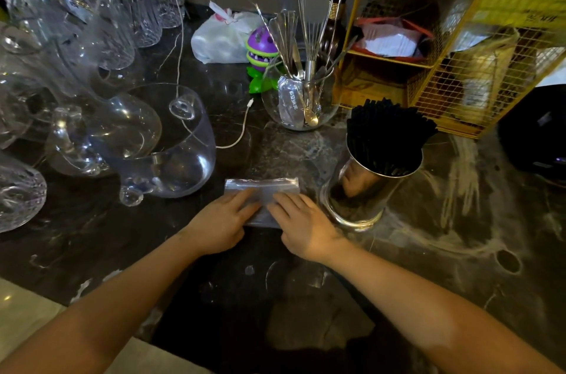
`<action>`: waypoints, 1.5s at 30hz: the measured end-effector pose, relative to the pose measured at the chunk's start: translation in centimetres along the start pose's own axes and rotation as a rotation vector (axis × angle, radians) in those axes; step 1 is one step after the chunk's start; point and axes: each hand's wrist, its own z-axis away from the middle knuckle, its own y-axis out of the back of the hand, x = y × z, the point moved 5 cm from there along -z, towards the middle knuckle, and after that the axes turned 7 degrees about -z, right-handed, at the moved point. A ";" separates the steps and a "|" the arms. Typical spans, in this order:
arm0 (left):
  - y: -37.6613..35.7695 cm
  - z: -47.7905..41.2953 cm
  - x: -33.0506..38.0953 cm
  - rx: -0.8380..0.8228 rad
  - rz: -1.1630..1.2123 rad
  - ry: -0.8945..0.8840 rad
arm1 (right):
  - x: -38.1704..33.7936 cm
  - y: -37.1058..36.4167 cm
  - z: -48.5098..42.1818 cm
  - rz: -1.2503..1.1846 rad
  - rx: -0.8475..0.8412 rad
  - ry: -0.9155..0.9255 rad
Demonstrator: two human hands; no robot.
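Head view: with straight fingers, our left hand (222, 222) and right hand (301, 226) press a clear zip bag (262, 186) flat on the marble counter (459, 235), between a glass jug (183, 159) and a steel cup of black straws (361, 189).

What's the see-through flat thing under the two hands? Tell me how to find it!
Find the dark marble counter, then the shiny metal cup full of black straws. Just left of it lies a small clear plastic bag, pressed flat by the left hand and right hand. Unlike the glassware nearby, it is flat, with a zip strip along its far edge.
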 end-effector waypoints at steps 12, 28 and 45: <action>2.7 -0.8 -1.5 0.007 0.332 0.109 | 1.3 2.2 -0.8 -0.314 0.073 -0.175; 2.5 -4.1 -4.0 -0.220 0.551 0.312 | 3.3 2.2 -3.0 -0.540 -0.061 -0.361; 2.0 -4.5 -3.5 -0.401 0.475 0.231 | 3.4 1.4 -1.9 -0.384 -0.147 -0.435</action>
